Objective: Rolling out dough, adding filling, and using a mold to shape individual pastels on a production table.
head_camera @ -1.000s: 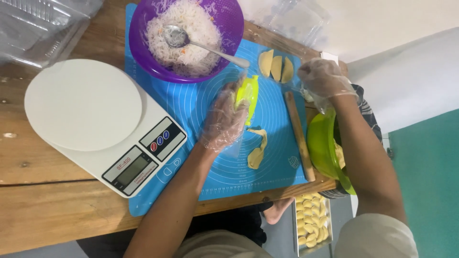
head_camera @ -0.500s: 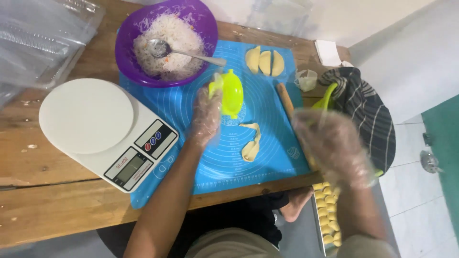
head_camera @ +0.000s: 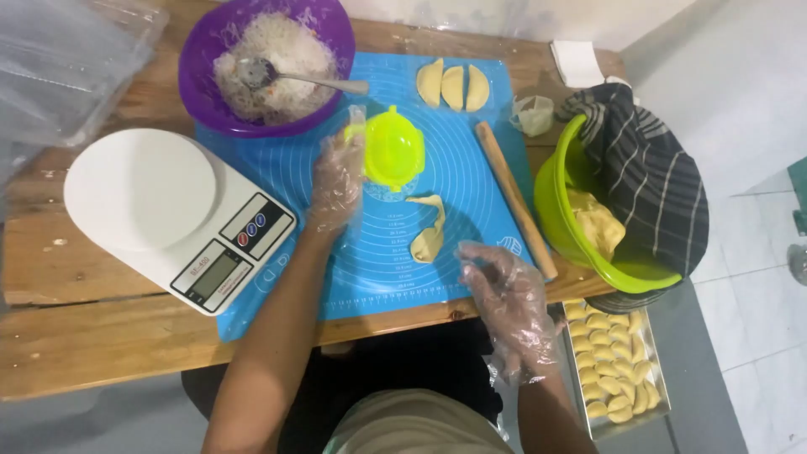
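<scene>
Dumpling mould (head_camera: 393, 153) partly under left hand (head_camera: 336, 181), bowl (head_camera: 580, 210) cloth-covered

The striped cloth (head_camera: 651, 172) conceals the far rim of the green bowl (head_camera: 559, 210), the purple bowl (head_camera: 202, 59) is cropped at the top edge, and the scale (head_camera: 168, 210) display is illegible.

So the right hand (head_camera: 508, 307) has left the green bowl (head_camera: 561, 220) at 3 o'clock and now hangs open over the mat's (head_camera: 471, 193) 5 o'clock corner, right by the dough scrap (head_camera: 429, 231). The yellow-green mould (head_camera: 392, 151) the left hand (head_camera: 336, 181) was holding folded up now lies flat on the mat, with that hand resting at its 9 o'clock edge.
</scene>
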